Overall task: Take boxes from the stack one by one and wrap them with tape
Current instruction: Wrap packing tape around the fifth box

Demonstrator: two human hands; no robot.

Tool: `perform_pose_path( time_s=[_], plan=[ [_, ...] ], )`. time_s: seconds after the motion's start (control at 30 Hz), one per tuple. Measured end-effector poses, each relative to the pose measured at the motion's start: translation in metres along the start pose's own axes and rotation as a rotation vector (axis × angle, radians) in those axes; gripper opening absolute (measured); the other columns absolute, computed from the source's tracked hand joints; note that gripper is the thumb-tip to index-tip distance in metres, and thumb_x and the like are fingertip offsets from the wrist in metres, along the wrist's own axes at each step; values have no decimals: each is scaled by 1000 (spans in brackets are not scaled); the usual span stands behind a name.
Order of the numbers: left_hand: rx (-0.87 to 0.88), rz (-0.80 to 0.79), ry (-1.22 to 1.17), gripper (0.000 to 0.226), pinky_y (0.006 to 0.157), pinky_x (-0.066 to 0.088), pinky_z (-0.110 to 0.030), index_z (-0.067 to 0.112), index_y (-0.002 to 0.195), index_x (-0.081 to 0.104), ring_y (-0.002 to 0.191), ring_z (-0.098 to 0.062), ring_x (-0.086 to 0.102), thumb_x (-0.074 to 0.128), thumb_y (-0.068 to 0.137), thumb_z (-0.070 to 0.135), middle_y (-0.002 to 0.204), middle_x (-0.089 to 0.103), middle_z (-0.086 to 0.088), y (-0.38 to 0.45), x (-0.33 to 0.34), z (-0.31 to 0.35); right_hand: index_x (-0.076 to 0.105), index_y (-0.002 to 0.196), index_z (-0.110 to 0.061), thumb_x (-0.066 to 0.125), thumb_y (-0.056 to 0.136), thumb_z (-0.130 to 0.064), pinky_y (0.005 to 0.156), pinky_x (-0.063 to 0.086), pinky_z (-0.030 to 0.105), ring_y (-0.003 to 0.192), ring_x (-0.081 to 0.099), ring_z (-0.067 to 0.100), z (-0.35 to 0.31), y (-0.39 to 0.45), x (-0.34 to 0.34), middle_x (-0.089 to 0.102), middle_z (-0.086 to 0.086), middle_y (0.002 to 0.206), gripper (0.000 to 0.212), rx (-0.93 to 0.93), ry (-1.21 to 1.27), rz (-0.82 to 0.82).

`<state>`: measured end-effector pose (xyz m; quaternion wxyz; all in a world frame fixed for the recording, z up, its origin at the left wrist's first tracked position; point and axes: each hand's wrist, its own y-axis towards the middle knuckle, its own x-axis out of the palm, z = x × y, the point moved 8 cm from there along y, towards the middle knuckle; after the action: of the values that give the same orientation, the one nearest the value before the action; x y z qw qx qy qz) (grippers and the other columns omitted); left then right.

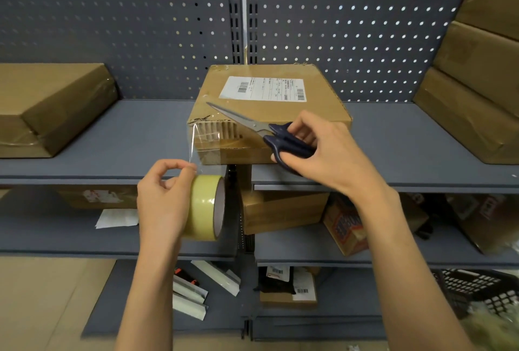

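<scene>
Right hand [323, 154] grips my scissors [252, 126], left hand [165, 196] pinches the tape roll [206, 207]; slack strip [196, 143] may stick to itself.

One head-worn wide-angle view looks forward and down, close over the shelf [134, 140] edge

- The white shipping label [262, 88] on top of the middle box [269, 103] bears barcodes and fine print, too small to read.
- The coloured carton [346, 228] on the lower right shelf shows large letters, blurred beyond reading.
</scene>
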<state>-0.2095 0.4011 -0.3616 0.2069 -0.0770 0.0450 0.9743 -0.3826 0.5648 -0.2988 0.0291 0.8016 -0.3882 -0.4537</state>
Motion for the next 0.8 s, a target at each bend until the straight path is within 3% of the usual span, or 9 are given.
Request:
perform_pose_path(
  time_s=[0.3, 0.63, 0.8],
  plan=[
    [-9, 21, -24, 7, 55, 34, -26, 27, 84, 64, 46, 0, 45, 64, 88, 22, 43, 48, 9, 2, -2, -4, 51, 88, -22, 76, 70, -53, 61, 49, 23, 70, 55, 2, -3, -10, 12, 59, -16, 81, 44, 42, -31, -171],
    [21, 3, -21, 8, 57, 33, -27, 26, 85, 63, 56, -9, 38, 61, 91, 21, 58, 44, -1, -1, 0, 0, 52, 83, -25, 77, 64, -59, 56, 45, 17, 63, 54, 1, 11, -22, 11, 60, -15, 71, 46, 122, -4, -232],
    [10, -14, -35, 11, 57, 33, -27, 27, 82, 61, 57, -8, 37, 60, 92, 22, 45, 51, 15, 0, 1, -1, 56, 87, -22, 77, 66, -57, 56, 44, 17, 66, 56, 3, 5, -16, 25, 63, -12, 75, 46, 103, 17, -304]
  ],
)
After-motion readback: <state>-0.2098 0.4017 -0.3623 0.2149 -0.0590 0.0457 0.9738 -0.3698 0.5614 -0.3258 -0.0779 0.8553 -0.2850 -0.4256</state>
